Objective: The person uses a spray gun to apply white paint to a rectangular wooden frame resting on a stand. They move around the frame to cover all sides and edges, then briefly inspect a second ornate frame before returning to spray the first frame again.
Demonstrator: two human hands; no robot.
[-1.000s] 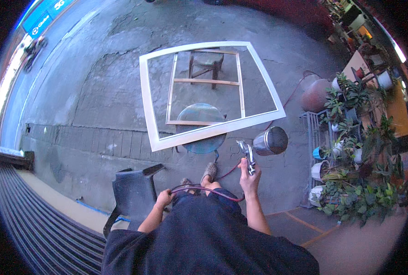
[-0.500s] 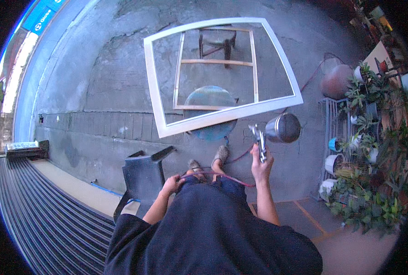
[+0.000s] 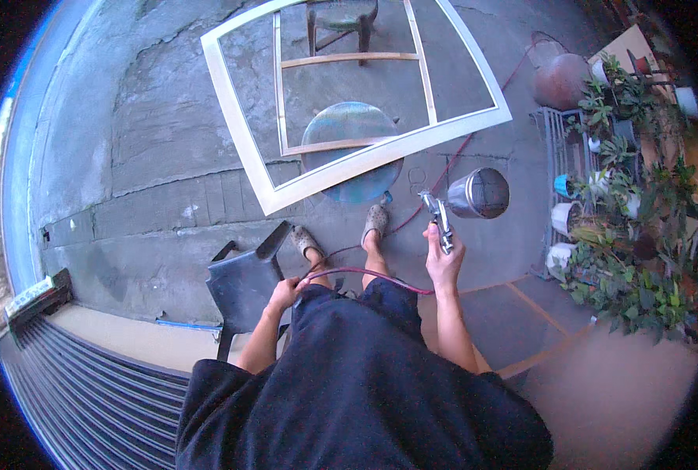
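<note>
My right hand (image 3: 445,262) is wrapped round the handle of a spray gun (image 3: 440,221), whose metal cup (image 3: 478,193) sticks out to the right. A dark red air hose (image 3: 368,271) arcs across in front of my thighs, and my left hand (image 3: 286,293) is closed on its left end. Ahead of me a white rectangular frame (image 3: 235,129) lies tilted, with a narrower bare-wood frame (image 3: 353,59) inside its outline. Under their near side is a round, paint-stained bluish top (image 3: 351,124). The spray gun stays apart from the white frame, right of its near edge.
A dark plastic chair (image 3: 245,286) stands by my left hand. Another chair (image 3: 341,19) is at the far side, seen through the frame. Potted plants (image 3: 623,235) on a metal rack (image 3: 554,149) line the right, near a reddish round pot (image 3: 562,81). Ribbed metal sheeting (image 3: 106,384) lies lower left.
The view has shifted, so the frames and round top sit higher and further left in it. My feet are further apart. Both hands keep their hold on the hose and spray gun.
</note>
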